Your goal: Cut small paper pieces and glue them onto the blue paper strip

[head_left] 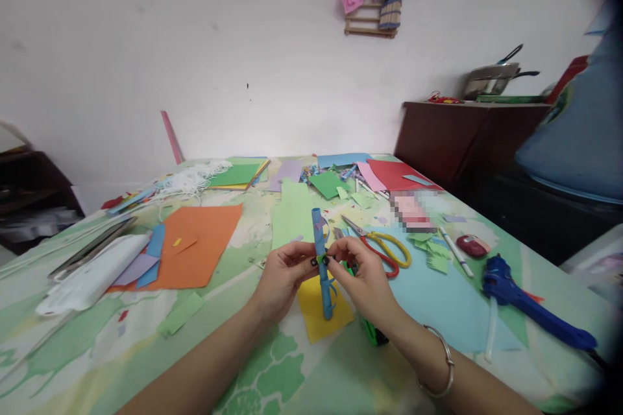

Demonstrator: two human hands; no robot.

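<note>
A rolled blue paper tube stands nearly upright in the picture, with thin curled blue strips on its right side. My left hand pinches the tube's middle from the left. From the right, my right hand has its thumb and finger closed at the same spot, where a tiny yellow-green bit shows between the fingertips. Below the tube lies a yellow paper square. Scissors with red and yellow handles rest just beyond my right hand. Something green and black is partly hidden under that hand.
Orange paper and a white power strip lie at the left. A blue glue gun sits at the right on the patterned tablecloth, near light blue paper. Coloured sheets, scraps and white string line the back.
</note>
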